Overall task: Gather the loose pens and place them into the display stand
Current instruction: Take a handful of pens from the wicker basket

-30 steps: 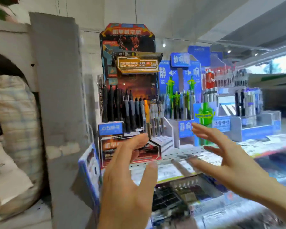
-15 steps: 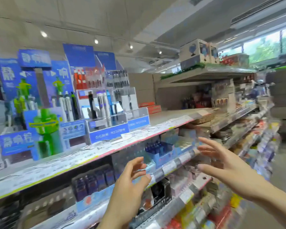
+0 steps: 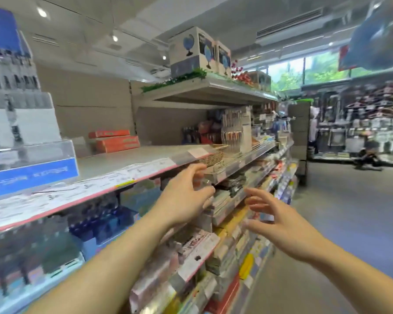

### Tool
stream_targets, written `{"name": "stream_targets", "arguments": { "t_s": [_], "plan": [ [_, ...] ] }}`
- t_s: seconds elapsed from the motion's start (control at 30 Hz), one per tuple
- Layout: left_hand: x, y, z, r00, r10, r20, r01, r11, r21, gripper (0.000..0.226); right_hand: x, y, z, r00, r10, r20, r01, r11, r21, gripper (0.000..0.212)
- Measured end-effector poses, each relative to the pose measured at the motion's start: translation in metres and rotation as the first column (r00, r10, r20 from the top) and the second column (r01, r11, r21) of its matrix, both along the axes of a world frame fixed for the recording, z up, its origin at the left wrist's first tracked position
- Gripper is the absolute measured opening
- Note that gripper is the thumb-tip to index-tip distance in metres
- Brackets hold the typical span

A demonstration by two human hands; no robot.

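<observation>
Both the left hand point(image 3: 186, 196) and the right hand point(image 3: 279, 225) hold nothing, fingers loosely spread. The display stand point(image 3: 32, 164) stands far left on the shelf point(image 3: 114, 175); no loose pens are visible. Pens are probably light, stiff and smooth, so pinch mid-barrel

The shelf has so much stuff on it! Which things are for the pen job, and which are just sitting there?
For the job:
- blue pen display stand, far left
- left hand, empty
- right hand, empty

Just there:
- orange boxes
- wicker basket
- globe boxes up top
- shelf

No loose pens visible.
</observation>
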State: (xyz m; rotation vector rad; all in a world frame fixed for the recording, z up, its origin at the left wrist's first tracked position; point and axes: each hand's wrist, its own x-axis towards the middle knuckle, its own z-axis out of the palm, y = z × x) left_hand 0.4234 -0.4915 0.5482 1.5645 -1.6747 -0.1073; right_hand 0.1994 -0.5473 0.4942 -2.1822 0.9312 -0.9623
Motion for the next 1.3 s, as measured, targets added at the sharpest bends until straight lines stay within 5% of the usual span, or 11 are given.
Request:
{"name": "stream_targets", "arguments": {
  "t_s": [0.23, 0.4, 0.57, 0.77, 1.1, 1.23, 1.3],
  "plan": [
    [0.015, -0.19, 0.103, 0.91, 0.053, 0.41, -0.039, 0.998, -0.041, 0.06, 0.016, -0.146, 0.06, 0.994, -0.077, -0.08, 0.065, 0.987, -0.148, 0.071],
    [0.02, -0.28, 0.156, 0.658, -0.012, 0.753, -0.1, 0.99, 0.103, 0.058, 0.02, -0.232, 0.075, 0.992, -0.113, -0.051, 0.103, 0.98, -0.168, 0.072],
    [0.036, -0.339, 0.171, 0.581, -0.036, 0.813, -0.095, 0.989, 0.111, 0.052, 0.042, -0.312, 0.083, 0.997, -0.073, -0.018, 0.068, 0.979, -0.194, 0.07],
    [0.091, -0.38, 0.137, 0.54, 0.063, 0.839, -0.277, 0.955, 0.107, 0.044, 0.107, -0.423, 0.094, 0.993, 0.12, -0.003, -0.118, 0.97, -0.211, 0.066],
    [0.161, -0.468, 0.091, 0.568, 0.224, 0.792, -0.68, 0.67, 0.299, 0.047, 0.207, -0.596, 0.102, 0.864, 0.498, -0.074, -0.5, 0.831, -0.245, 0.047],
    [0.183, -0.497, 0.056, 0.673, 0.234, 0.701, -0.713, 0.456, 0.533, 0.051, 0.248, -0.64, 0.104, 0.74, 0.643, -0.198, -0.673, 0.717, -0.183, 0.057],
    [0.186, -0.501, 0.056, 0.657, 0.236, 0.715, -0.723, 0.467, 0.51, 0.05, 0.266, -0.654, 0.109, 0.642, 0.705, -0.302, -0.759, 0.642, -0.114, 0.06]
  ]
}}
